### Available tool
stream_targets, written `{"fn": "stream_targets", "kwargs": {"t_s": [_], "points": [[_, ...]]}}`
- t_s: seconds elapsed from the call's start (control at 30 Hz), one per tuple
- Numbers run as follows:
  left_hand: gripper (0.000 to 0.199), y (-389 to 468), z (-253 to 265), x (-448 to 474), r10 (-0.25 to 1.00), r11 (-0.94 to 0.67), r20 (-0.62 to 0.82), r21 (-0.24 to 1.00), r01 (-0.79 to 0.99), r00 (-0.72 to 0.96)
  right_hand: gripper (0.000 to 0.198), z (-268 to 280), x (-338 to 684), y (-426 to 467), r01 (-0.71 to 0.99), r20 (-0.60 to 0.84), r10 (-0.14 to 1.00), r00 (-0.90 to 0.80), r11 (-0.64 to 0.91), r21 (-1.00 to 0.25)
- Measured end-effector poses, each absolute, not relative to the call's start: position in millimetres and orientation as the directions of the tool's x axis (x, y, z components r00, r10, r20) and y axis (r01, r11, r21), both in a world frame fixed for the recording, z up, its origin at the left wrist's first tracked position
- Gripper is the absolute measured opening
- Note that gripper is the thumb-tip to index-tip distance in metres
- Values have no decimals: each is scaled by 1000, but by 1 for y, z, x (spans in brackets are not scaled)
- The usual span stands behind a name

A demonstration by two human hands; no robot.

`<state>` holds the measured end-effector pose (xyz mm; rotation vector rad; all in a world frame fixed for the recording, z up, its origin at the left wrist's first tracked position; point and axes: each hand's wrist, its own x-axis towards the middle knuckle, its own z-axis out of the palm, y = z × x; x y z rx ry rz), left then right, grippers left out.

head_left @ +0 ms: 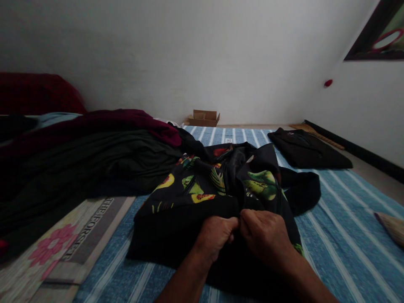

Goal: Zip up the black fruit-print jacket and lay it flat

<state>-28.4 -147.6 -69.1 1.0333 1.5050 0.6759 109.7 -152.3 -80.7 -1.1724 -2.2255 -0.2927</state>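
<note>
A black jacket (202,185) with a print of green and yellow fruit lies spread on the blue striped sheet, its lower part toward me. My left hand (216,235) is closed on its front edge near the hem. Close beside it, almost touching, my right hand (265,231) grips the opposite front edge with curled fingers. Whatever small part is pinched between the fingertips is hidden. A dark sleeve (301,191) sticks out on the right side of the jacket.
Dark green and maroon clothes (126,126) are heaped at the left. A folded black garment (309,147) lies at the back right on the striped sheet (341,210). An open cardboard box (203,118) stands by the wall. Printed flowered cloth (78,240) shows at the lower left.
</note>
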Motion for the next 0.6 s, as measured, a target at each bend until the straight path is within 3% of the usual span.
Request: {"fn": "stream_targets", "kwargs": {"t_s": [0.6], "points": [[33, -147, -73, -27, 875, 461, -483, 843, 277, 12, 28, -92, 113, -151, 782, 620, 641, -453, 619, -69]]}}
